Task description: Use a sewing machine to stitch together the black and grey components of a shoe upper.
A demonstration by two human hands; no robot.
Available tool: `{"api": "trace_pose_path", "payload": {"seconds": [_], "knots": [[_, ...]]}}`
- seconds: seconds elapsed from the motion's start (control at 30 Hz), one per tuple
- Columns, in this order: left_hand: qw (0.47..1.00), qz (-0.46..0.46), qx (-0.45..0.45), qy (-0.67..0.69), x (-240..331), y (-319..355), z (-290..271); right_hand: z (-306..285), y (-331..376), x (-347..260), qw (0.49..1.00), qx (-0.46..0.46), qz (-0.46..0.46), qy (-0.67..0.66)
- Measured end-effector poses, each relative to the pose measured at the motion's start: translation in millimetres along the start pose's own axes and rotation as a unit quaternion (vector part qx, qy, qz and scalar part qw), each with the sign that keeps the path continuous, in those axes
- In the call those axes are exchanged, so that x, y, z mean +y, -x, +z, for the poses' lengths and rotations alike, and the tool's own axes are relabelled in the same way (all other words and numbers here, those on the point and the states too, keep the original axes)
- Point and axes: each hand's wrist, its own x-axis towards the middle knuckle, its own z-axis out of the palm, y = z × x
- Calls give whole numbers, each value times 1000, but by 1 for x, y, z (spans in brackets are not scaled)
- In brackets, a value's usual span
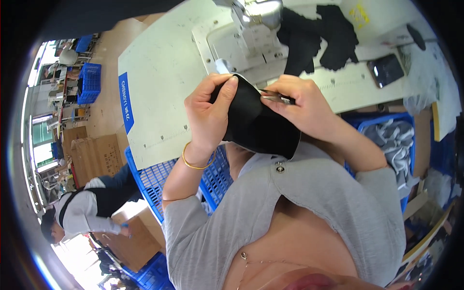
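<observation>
Head view, left hand [209, 112] grip pinching black fabric [258, 123], right hand [302, 104] grip clenching snips [276, 98], sewing machine [253, 19] behind

The top of the sewing machine [253, 14] is cut off by the upper edge. The right hand [302, 104] hides most of the small metal tool [276, 98], so its kind cannot be told. The left hand [209, 113] covers the black fabric's [258, 121] left edge. Far-left shelves [58, 96] are too small to read.
</observation>
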Motion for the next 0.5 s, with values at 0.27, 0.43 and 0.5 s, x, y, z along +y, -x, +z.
{"api": "trace_pose_path", "payload": {"seconds": [0.27, 0.43, 0.5], "knots": [[986, -101, -94, 97, 31, -77, 1, -19, -34, -26, 984, 98, 97, -110], [982, -127, -90, 107, 35, -107, 5, -27, -55, -17, 980, 120, 67, -141], [976, -137, -91, 141, 34, -116, 5, -27, -60, -12, 978, 124, 65, -153]]}}
